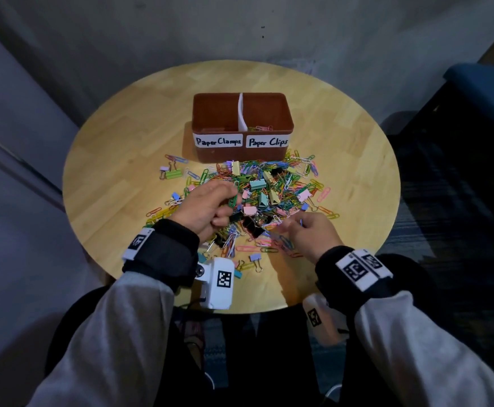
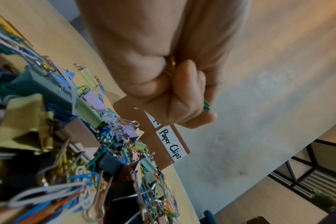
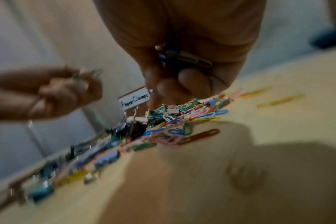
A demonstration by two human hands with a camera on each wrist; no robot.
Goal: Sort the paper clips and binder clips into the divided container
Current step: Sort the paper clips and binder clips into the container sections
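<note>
Green paper clips (image 1: 234,198) are pinched in the curled fingers (image 1: 225,220) of the left hand (image 1: 207,211), raised just above the mixed pile (image 1: 257,198) of paper clips and binder clips on the wooden bench (image 1: 116,183). Blue and plain paper clips (image 3: 182,58) are gripped in the closed fingers (image 3: 194,81) of the right hand (image 1: 310,236), low over the pile's near edge. Beyond both hands the brown divided container (image 1: 243,127) is set labels forward, so handfuls gathered by type can presumably be dropped into the "Paper Clips" compartment (image 1: 265,126), where a few clips already lie.
</note>
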